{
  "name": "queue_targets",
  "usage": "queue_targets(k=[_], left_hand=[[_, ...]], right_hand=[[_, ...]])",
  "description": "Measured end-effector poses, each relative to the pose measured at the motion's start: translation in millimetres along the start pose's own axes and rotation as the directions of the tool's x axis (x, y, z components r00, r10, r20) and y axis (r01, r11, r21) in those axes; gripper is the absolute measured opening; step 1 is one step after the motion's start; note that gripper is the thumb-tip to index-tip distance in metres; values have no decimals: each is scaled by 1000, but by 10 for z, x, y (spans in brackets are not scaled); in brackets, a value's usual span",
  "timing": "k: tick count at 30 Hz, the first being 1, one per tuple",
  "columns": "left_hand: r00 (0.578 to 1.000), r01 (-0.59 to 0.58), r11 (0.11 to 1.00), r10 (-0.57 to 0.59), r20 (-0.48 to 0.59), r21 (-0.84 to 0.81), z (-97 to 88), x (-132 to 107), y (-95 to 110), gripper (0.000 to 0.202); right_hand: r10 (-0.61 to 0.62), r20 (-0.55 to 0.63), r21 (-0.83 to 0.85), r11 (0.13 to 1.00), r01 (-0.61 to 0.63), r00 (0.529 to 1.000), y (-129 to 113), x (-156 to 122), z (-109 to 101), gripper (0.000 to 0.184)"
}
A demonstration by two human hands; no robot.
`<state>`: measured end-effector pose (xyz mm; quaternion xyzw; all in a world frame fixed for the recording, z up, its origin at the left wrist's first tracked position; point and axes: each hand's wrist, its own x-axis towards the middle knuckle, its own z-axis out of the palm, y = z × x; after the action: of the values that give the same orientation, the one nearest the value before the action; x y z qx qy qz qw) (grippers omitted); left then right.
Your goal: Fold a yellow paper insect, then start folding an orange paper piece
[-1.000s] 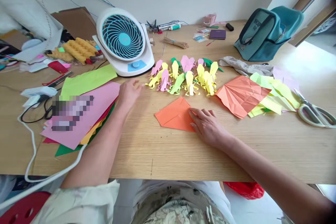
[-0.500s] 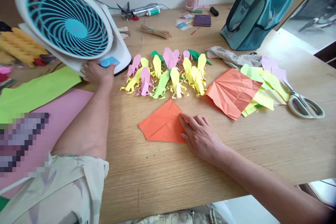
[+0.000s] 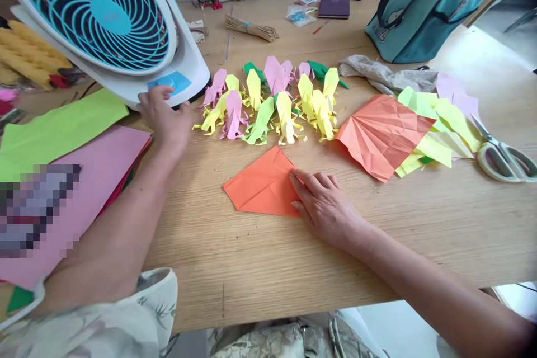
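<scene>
My left hand (image 3: pixel 164 117) reaches to the base of a white desk fan (image 3: pixel 104 22) with a teal grille, its fingertips at the fan's blue control knob (image 3: pixel 170 83). Its fingers are spread and hold nothing. My right hand (image 3: pixel 325 207) lies flat, fingers stretched out, on the right corner of a folded orange paper (image 3: pixel 262 184) on the wooden table (image 3: pixel 293 257). Just beyond the orange paper stands a cluster of small folded paper figures (image 3: pixel 272 103) in yellow, pink and green.
Pink and green sheets (image 3: pixel 75 151) lie stacked at the left. A creased orange sheet (image 3: pixel 380 131) and yellow-green scraps (image 3: pixel 436 128) lie at the right, with scissors (image 3: pixel 501 151) beyond. A teal bag (image 3: pixel 428 5), a grey cloth (image 3: pixel 381 75), a stick bundle (image 3: pixel 251 28) and a dark notebook (image 3: pixel 333 7) sit farther back.
My left hand moved from the table to the fan's base, then slid slightly back along it. My head leaned forward and left. My right hand stayed on the orange paper.
</scene>
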<state>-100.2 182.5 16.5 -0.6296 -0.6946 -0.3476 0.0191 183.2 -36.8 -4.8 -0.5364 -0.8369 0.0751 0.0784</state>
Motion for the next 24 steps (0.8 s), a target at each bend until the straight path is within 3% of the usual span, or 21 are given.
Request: queue_targets(k=[1,2,4,5,7,9,12,20,24], left_hand=[[992,-120,993,121,44,-17,-106,-213,124,28],[949,-268,961,276,150,-67,-214,-443,253,20],[817,-459,873,488,307,-164,-411,-910,491,16],[755,-515,840,538,374,-170,-485,-1121,584,19],[712,-534,831,541,448,-155,-566,-1451,692,29],[717,-501,857,490,496,-122,-562,-1637,706,42],[746,-469,882,423,514,-45,-487,-1717,637,60],[770,-427,904,380,513,-29,-450,-1715,547,84],[804,-350,936,325,499,-46,-433,-1689,538,81]], right_hand=[[-6,-4,9,1000,6,1000,9,0,-4,48],[-15,-13,26,1000,15,1000,25,0,-10,48],[-16,-69,95,995,22,998,83,-2,-28,45],[-1,-114,144,989,17,993,123,-5,-38,43],[81,-210,253,967,-25,974,212,-17,-54,38],[189,-243,343,934,-98,951,290,-37,-59,34],[281,-199,377,906,-192,939,337,-64,-43,27],[270,-161,203,950,-236,949,216,-67,-29,30],[283,-136,215,944,-250,950,195,-72,-45,28]])
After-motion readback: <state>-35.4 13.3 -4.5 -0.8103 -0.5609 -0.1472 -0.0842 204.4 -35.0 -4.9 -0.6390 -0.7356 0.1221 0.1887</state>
